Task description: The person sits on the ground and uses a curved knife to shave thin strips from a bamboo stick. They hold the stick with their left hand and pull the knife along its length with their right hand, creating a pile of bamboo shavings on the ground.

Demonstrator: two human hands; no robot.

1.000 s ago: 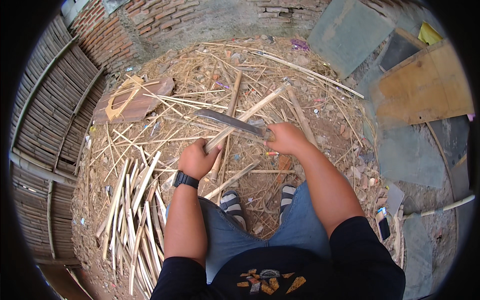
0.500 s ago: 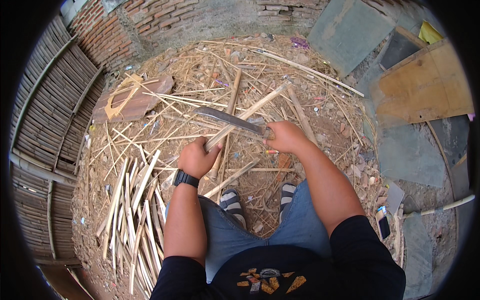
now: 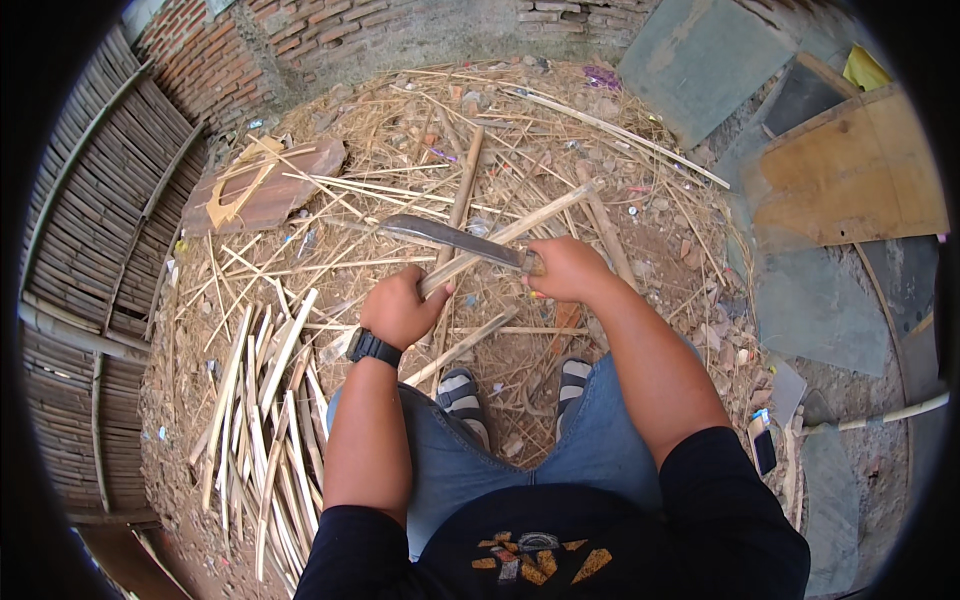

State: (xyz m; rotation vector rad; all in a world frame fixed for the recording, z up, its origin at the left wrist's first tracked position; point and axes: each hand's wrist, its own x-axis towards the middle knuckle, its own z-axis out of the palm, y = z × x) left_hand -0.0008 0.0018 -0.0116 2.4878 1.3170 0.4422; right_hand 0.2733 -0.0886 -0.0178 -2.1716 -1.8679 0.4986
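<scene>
Head view, clock directions read from the centre of the picture, noon at the top.

Item: machete [image 3: 460, 240], dark broad blade, one. Right hand [image 3: 568, 270], toward three o'clock, fingers closed round the handle; blade runs toward ten o'clock, crossing above the stick. Whether blade and stick touch cannot be told.

Item: pale stick [image 3: 545, 214], split, one. Near end at the left hand [image 3: 400, 306], nine o'clock, thumb and fingers pinching it; far end slants up toward half past one.

Item: wristwatch [image 3: 376, 347], black, on the left wrist.

Item: pile of pale strips [image 3: 268, 440], eight o'clock, loosely heaped, roughly lengthwise, on littered bare earth.

Item: rust-brown sheet [image 3: 280, 205], ten o'clock, lying flat; carries a tan cut-out piece [image 3: 222, 213] and some thin strips.

Item: brown pole [image 3: 465, 180], just short of twelve, on the straw.

Item: strapped sandals [image 3: 462, 397], pair, six o'clock, worn.

Item: phone [image 3: 764, 452], dark, four o'clock, beside the rubble.

Item: tan board [image 3: 850, 175], between two and three o'clock, amid grey panels [image 3: 705, 70].

Enclosure: slatted wall [image 3: 85, 240], nine to ten o'clock; brick wall [image 3: 340, 35], eleven to twelve.
</scene>
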